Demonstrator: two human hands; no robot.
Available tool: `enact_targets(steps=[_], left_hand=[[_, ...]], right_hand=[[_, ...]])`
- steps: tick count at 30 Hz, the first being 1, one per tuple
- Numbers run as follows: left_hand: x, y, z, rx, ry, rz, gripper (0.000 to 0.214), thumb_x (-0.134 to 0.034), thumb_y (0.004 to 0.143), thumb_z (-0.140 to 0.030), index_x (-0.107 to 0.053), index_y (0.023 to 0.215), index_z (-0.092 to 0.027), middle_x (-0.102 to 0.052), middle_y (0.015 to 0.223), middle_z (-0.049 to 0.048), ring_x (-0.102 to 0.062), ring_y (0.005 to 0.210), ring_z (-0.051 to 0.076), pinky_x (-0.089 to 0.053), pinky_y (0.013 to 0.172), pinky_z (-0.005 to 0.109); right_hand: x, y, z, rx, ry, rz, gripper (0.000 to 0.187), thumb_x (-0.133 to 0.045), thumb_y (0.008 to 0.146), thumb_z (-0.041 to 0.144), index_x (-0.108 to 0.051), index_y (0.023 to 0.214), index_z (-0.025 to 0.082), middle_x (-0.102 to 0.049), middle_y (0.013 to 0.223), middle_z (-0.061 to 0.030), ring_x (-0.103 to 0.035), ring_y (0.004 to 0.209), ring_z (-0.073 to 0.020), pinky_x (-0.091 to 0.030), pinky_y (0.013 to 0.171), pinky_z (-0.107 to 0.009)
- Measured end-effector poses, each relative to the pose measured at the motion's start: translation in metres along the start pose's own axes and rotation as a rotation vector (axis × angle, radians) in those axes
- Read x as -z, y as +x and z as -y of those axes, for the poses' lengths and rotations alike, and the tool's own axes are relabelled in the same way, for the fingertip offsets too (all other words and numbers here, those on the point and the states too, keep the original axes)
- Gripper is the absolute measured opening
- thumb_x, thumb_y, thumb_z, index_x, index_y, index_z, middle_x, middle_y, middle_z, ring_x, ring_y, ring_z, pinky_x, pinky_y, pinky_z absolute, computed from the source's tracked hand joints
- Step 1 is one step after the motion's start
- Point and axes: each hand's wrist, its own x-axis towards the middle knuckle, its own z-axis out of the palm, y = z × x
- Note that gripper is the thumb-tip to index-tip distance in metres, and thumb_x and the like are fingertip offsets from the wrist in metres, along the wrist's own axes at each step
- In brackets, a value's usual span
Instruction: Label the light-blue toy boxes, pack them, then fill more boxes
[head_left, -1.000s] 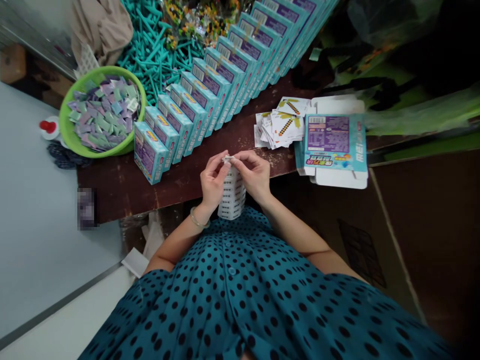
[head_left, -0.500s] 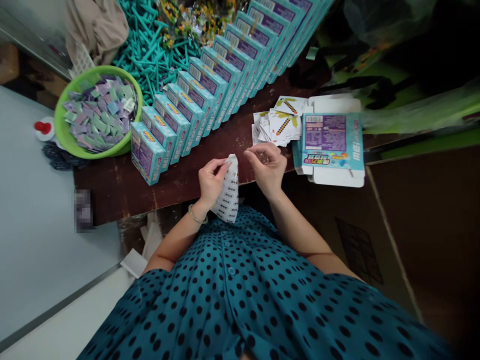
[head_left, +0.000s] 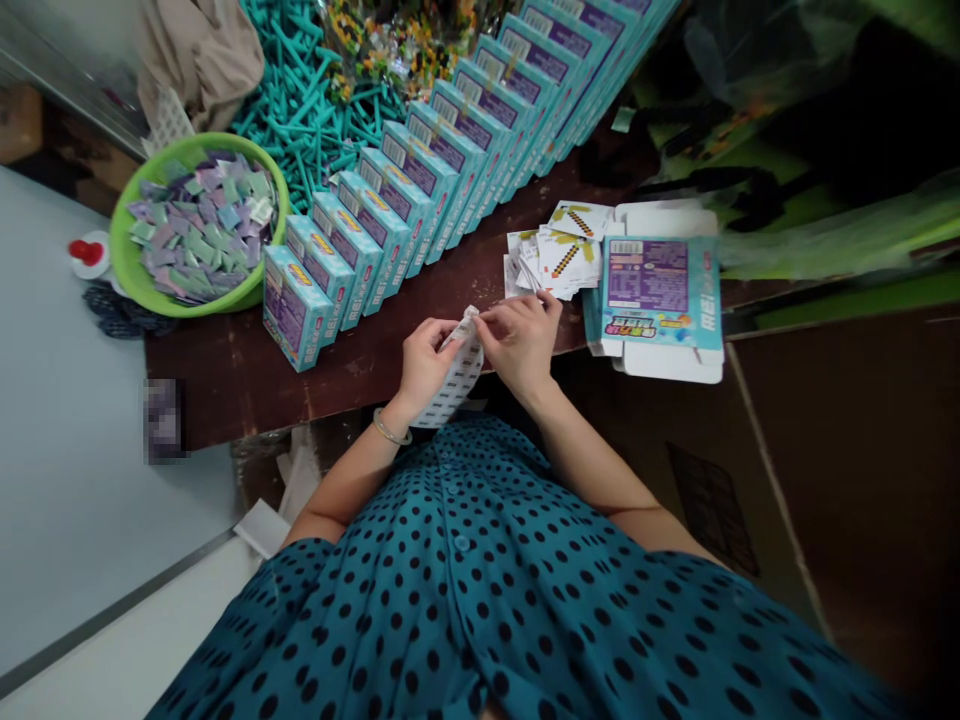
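A white sticker sheet (head_left: 450, 392) with rows of small dark printed labels hangs at the table's front edge, bent at its upper end. My left hand (head_left: 426, 365) pinches its upper left side between thumb and fingers. At the same upper end, my right hand (head_left: 521, 342) is closed, thumb and fingertips on the sheet's top corner. Whether a single label is between those fingertips is too small to tell. Just beyond my right hand lies a pile of printed cards (head_left: 559, 255), beside flattened blue-purple cartons (head_left: 660, 290).
A row of upright blue boxes (head_left: 300, 310) runs diagonally to the far right. On the left stands a green basin (head_left: 124, 250) of small pastel packets. Behind are heaped teal sticks (head_left: 300, 100) and clear bags with colourful pieces (head_left: 405, 45). The dark table (head_left: 360, 365) ends near my body.
My right hand has moved left and down to the sheet's top, closing the gap between my hands. The sheet has tilted, its lower end swinging left.
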Motion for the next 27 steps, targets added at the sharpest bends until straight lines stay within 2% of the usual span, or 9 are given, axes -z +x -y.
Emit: enact_targets(steps=[2,5,8,11,13,15,18,23,27], left_hand=[[0.001,-0.002,-0.001,-0.067,0.16,-0.001,0.01,-0.07,0.094,-0.025,-0.076,0.1,-0.021,-0.069,0.095,0.0051,-0.066,0.087,0.019,-0.051,0.081,0.031],[-0.001,-0.005,-0.007,-0.139,0.326,-0.006,0.017,-0.061,0.098,-0.019,-0.075,0.107,-0.023,-0.067,0.1,0.0057,-0.065,0.091,0.02,-0.051,0.086,0.033],[-0.005,-0.006,-0.011,-0.146,0.367,-0.002,0.017,-0.06,0.099,-0.02,-0.074,0.108,-0.022,-0.066,0.101,0.006,-0.065,0.091,0.021,-0.051,0.086,0.033],[-0.009,-0.003,-0.015,-0.153,0.392,-0.003,0.017,-0.057,0.101,-0.023,-0.073,0.107,-0.022,-0.065,0.1,0.0066,-0.065,0.09,0.021,-0.051,0.084,0.033],[-0.009,0.0,-0.019,-0.17,0.42,-0.035,0.019,-0.054,0.102,-0.022,-0.072,0.108,-0.022,-0.065,0.101,0.0067,-0.064,0.089,0.021,-0.051,0.083,0.033],[-0.008,0.001,-0.025,-0.188,0.431,-0.075,0.019,-0.055,0.102,-0.02,-0.073,0.108,-0.022,-0.065,0.1,0.0063,-0.064,0.089,0.021,-0.05,0.082,0.032],[-0.004,0.0,-0.031,-0.195,0.38,-0.057,0.013,-0.061,0.098,-0.018,-0.072,0.098,-0.022,-0.065,0.092,0.004,-0.063,0.083,0.019,-0.049,0.077,0.031],[-0.006,-0.004,-0.026,-0.229,0.42,-0.023,0.013,-0.06,0.094,-0.013,-0.068,0.088,-0.021,-0.063,0.088,0.0039,-0.061,0.079,0.018,-0.047,0.074,0.03],[-0.009,-0.004,-0.021,-0.268,0.532,-0.061,0.016,-0.056,0.095,-0.013,-0.066,0.086,-0.021,-0.061,0.087,0.005,-0.06,0.08,0.019,-0.046,0.076,0.031]], right_hand=[[0.002,-0.002,0.0,-0.02,-0.055,0.026,0.026,-0.067,0.095,0.04,-0.071,0.074,0.025,-0.074,0.081,-0.0025,-0.066,0.096,-0.0257,-0.03,0.118,-0.057],[0.005,-0.004,-0.003,-0.093,-0.037,0.073,0.029,-0.068,0.095,0.04,-0.071,0.072,0.023,-0.074,0.077,-0.0023,-0.068,0.087,-0.0239,-0.036,0.112,-0.055],[0.01,-0.004,-0.002,-0.166,0.038,0.1,0.029,-0.07,0.093,0.041,-0.073,0.071,0.023,-0.074,0.071,-0.0009,-0.068,0.076,-0.0209,-0.042,0.105,-0.05],[0.016,-0.005,0.004,-0.171,0.057,0.052,0.026,-0.072,0.091,0.039,-0.072,0.07,0.023,-0.075,0.073,-0.0002,-0.069,0.079,-0.021,-0.04,0.109,-0.051],[0.019,-0.006,0.008,-0.197,0.151,0.061,0.025,-0.073,0.089,0.039,-0.071,0.07,0.023,-0.076,0.076,-0.0004,-0.07,0.079,-0.0204,-0.046,0.104,-0.047],[0.019,-0.004,0.007,-0.297,0.326,0.102,0.024,-0.074,0.087,0.041,-0.074,0.073,0.022,-0.077,0.077,-0.0013,-0.069,0.075,-0.0192,-0.053,0.087,-0.039],[0.016,0.0,-0.003,-0.473,0.522,0.129,0.027,-0.076,0.081,0.046,-0.077,0.076,0.02,-0.076,0.075,-0.0021,-0.067,0.07,-0.0178,-0.051,0.069,-0.031],[0.007,0.004,-0.017,-0.535,0.581,0.111,0.026,-0.08,0.073,0.045,-0.078,0.072,0.02,-0.075,0.074,-0.0011,-0.066,0.071,-0.0167,-0.051,0.072,-0.03],[0.01,-0.002,-0.018,-0.63,0.752,0.241,0.032,-0.086,0.066,0.051,-0.076,0.068,0.021,-0.072,0.068,0.0005,-0.062,0.064,-0.0141,-0.05,0.068,-0.029]])
